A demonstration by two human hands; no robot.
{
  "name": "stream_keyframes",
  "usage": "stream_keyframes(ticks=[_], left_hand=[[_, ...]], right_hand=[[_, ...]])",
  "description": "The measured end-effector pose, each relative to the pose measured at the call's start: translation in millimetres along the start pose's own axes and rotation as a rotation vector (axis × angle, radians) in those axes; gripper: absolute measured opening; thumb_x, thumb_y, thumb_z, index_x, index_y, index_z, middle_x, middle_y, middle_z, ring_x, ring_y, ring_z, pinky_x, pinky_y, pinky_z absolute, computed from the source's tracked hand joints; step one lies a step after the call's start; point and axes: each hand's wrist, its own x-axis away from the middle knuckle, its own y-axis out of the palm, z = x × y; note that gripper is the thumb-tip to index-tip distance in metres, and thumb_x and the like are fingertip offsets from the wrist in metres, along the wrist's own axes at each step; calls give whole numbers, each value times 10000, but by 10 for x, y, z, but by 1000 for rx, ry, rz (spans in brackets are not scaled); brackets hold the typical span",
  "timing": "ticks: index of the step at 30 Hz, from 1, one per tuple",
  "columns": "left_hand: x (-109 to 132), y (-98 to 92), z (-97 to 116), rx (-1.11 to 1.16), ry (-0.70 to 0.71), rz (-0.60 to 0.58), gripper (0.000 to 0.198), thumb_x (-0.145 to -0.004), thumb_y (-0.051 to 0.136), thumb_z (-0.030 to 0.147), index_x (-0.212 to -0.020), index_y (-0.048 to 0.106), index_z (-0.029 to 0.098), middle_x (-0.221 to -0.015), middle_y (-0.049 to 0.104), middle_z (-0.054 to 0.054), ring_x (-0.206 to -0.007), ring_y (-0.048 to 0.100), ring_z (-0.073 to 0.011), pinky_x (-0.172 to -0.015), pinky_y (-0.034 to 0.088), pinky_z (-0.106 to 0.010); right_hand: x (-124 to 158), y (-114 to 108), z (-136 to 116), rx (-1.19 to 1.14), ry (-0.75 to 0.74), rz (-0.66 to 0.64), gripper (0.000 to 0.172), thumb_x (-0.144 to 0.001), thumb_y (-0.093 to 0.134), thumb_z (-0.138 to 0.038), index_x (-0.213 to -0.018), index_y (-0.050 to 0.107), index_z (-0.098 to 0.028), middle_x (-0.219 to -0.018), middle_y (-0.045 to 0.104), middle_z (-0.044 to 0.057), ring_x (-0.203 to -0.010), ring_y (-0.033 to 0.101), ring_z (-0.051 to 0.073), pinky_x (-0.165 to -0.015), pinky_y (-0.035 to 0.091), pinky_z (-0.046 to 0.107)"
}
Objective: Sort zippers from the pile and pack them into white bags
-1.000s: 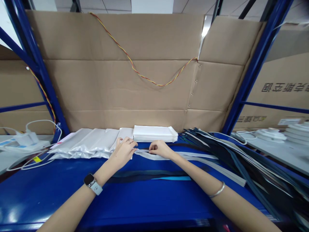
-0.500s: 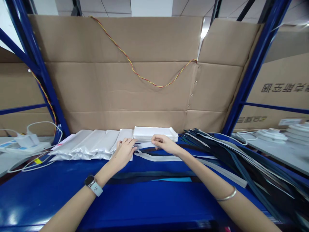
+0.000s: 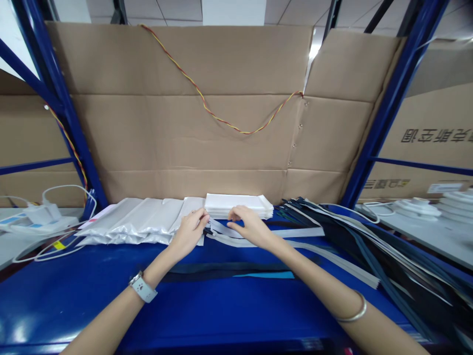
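My left hand [image 3: 190, 228] is closed, thumb and fingertips pinched at the left end of a flat white strip [image 3: 220, 228]. That strip passes behind my right hand and comes out again on the right. A small dark bit shows by the left fingertips, too small to name. Fingers curved and thumb apart, my right hand [image 3: 249, 226] hovers just over the strip, with nothing seen in its grasp. A pale grey strip [image 3: 236, 242] lies nearer to me, curving right. Behind the hands sits a stack of white packets [image 3: 236, 201].
White plastic packets [image 3: 129, 222] overlap at the left. Many dark and pale strips [image 3: 354, 241] spread over the right side of the blue table [image 3: 221, 310]. More dark strips [image 3: 221, 268] lie across the middle. A cardboard panel [image 3: 185, 138] stands behind; a white power strip [image 3: 40, 222] sits far left.
My right thumb and fingers have parted and let go of the white strip, which now lies stretched out to the right. The left hand has turned slightly, staying at the strip's left end.
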Motion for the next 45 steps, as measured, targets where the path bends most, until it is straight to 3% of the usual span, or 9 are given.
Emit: stream_keyframes(ticks=[5, 11, 18, 22, 28, 32, 35, 40, 45], left_hand=[[28, 73, 91, -6, 47, -7, 236, -929, 318, 274, -756, 452, 185, -652, 479, 16, -627, 471, -136, -629, 352, -272], [74, 123, 117, 52, 59, -38, 203, -922, 339, 251, -767, 454, 187, -691, 525, 15, -621, 487, -120, -604, 365, -251], [20, 120, 14, -204, 169, 27, 242, -932, 335, 285, -767, 481, 186, -677, 494, -8, -644, 491, -150, -622, 376, -273], [-90, -243, -179, -340, 43, 196, 227, -921, 352, 294, -789, 496, 179, -675, 534, -13, -637, 507, -151, -624, 368, -263], [-59, -1101, -890, -613, -328, 474, 261, -912, 372, 344, -863, 544, 153, -705, 567, -30, -686, 529, -172, -653, 359, -280], [89, -1309, -1108, -773, -487, 475, 413, -945, 255, 421, -1005, 531, 119, -783, 549, -57, -754, 531, -226, -644, 352, -327], [112, -1255, -1017, -847, -492, 433, 402, -944, 263, 399, -1057, 505, 99, -888, 551, -102, -843, 527, -277, -654, 369, -345], [-40, -846, -596, -880, -195, 476, 415, -858, 477, 401, -1160, 483, 116, -1140, 486, -202, -1071, 414, -373, -810, 366, -455], [-46, -205, -28, -274, 166, -44, 259, -919, 392, 339, -833, 566, 168, -827, 573, -48, -832, 513, -189, -771, 394, -315]], right_hand=[[26, 245, -216, -397, 80, -144, 177, -827, 533, -309, -804, 630, -163, -758, 646, 30, -669, 549, 133, -655, 413, 259], [69, 427, -233, -806, 286, -45, 129, -776, 572, -277, -778, 615, -155, -668, 606, 16, -635, 556, 129, -635, 445, 254], [14, 286, -231, -85, 27, -10, 123, -814, 514, -195, -779, 631, -190, -753, 653, 28, -682, 556, 147, -679, 390, 261], [-11, 106, 67, 166, 91, -34, 134, -813, 519, -193, -803, 652, -182, -758, 663, 46, -703, 578, 162, -656, 377, 249], [18, -408, 742, 345, 279, -152, 108, -754, 578, -207, -738, 680, -173, -746, 662, 53, -701, 590, 171, -628, 380, 247], [23, -533, 827, 314, 177, -168, 97, -730, 582, -177, -717, 677, -167, -828, 667, 64, -810, 591, 185, -736, 404, 275], [17, -487, 719, 150, 45, -222, 100, -721, 561, -154, -694, 657, -147, -831, 671, 65, -814, 595, 176, -772, 419, 281], [1, -400, 441, -320, 128, -379, 138, -745, 583, -252, -728, 649, -132, -717, 660, 41, -677, 595, 142, -665, 460, 256], [-12, -334, 138, -649, 121, -419, 254, -763, 621, -372, -818, 653, -127, -748, 653, 56, -701, 600, 142, -691, 472, 280]])
